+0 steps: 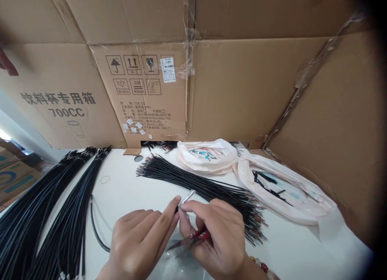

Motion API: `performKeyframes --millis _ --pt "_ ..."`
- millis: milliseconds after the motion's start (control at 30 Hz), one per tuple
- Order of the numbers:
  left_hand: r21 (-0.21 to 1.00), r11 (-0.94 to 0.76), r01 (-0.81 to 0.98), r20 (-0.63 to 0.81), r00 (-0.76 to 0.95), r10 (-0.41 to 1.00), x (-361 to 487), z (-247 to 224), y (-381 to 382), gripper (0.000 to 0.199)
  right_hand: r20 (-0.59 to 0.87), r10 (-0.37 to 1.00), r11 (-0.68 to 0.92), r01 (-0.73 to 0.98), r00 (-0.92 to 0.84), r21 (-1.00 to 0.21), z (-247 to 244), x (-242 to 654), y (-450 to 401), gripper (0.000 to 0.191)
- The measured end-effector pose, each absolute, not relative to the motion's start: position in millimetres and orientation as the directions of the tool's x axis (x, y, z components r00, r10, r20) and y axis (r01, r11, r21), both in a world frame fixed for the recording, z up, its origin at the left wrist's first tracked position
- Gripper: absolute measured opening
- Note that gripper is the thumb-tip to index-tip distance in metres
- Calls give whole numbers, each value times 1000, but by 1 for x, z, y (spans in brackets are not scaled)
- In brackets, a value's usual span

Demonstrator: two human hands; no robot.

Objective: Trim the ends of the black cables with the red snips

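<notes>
My left hand (pixel 136 237) is closed, its thumb and forefinger pinching something small and dark, apparently the end of a black cable (pixel 98 235) that runs out from behind the hand. My right hand (pixel 216 231) meets it fingertip to fingertip. Between the fingertips a thin silvery strip (pixel 189 196) sticks up and to the right; which hand grips it I cannot tell. Tucked in my right hand are red-handled scissors (pixel 201 234), their blades pointing left. Beneath the hands lies a clear plastic bag (pixel 181 266), partly hidden.
A bundle of black cables (pixel 193 179) lies behind my hands, and more long bundles (pixel 69 199) lie at the left. Two pale bags (pixel 208 167) with small parts stand at the back right. Cardboard walls (pixel 226 90) enclose the white table (pixel 121 183). A rubber band (pixel 105 179) lies at left.
</notes>
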State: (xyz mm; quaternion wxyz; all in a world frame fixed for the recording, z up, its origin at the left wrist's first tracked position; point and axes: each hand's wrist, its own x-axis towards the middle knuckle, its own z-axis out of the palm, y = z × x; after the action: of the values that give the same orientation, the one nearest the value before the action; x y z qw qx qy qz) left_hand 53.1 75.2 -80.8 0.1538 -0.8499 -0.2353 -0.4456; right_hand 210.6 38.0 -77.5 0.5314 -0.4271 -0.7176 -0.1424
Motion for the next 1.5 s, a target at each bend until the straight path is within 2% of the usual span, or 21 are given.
performKeyframes --millis 233,300,400,467,533,567,633,767,933,1000,1067,1233,1500 --pt "-2 -853 522 851 449 273 56 -78 78 18 886 421 624 771 -192 -129 -78 209 33 16" --pt "30 -856 516 868 411 278 57 -75 78 14 882 423 680 717 -209 -156 -74 210 31 12" --pt "94 -861 500 885 353 302 57 -74 78 8 871 487 730 578 -66 -364 -67 212 30 6" --pt "117 -857 503 885 338 319 57 -75 78 6 785 609 681 433 112 -590 -64 213 33 16" --pt "119 -853 507 884 337 324 56 -75 79 5 568 799 532 209 197 -820 -63 214 38 26" --pt "118 -850 513 884 335 325 57 -75 79 5 432 885 422 89 174 -902 -63 215 41 31" --pt "105 -846 522 885 340 320 57 -76 80 6 201 979 204 -88 41 -975 -64 214 46 41" --pt "85 -862 500 888 355 293 59 -81 80 14 48 983 -6 -290 -178 -957 -69 211 49 51" --pt "58 -854 517 885 369 284 61 -86 78 9 -90 973 -164 -361 -213 -918 -75 207 46 49" --pt "1 -843 538 883 395 253 60 -86 79 9 -178 958 -255 -388 -223 -885 -76 208 44 50" --pt "-74 -832 550 873 439 212 58 -86 81 20 -252 928 -353 -429 -275 -832 -75 208 44 51" --pt "-193 -783 591 852 497 165 53 -82 83 35 -275 876 -459 -509 -396 -729 -71 213 42 53" --pt "-277 -750 601 836 536 120 53 -78 89 33 -347 831 -551 -556 -435 -623 -66 217 40 58"
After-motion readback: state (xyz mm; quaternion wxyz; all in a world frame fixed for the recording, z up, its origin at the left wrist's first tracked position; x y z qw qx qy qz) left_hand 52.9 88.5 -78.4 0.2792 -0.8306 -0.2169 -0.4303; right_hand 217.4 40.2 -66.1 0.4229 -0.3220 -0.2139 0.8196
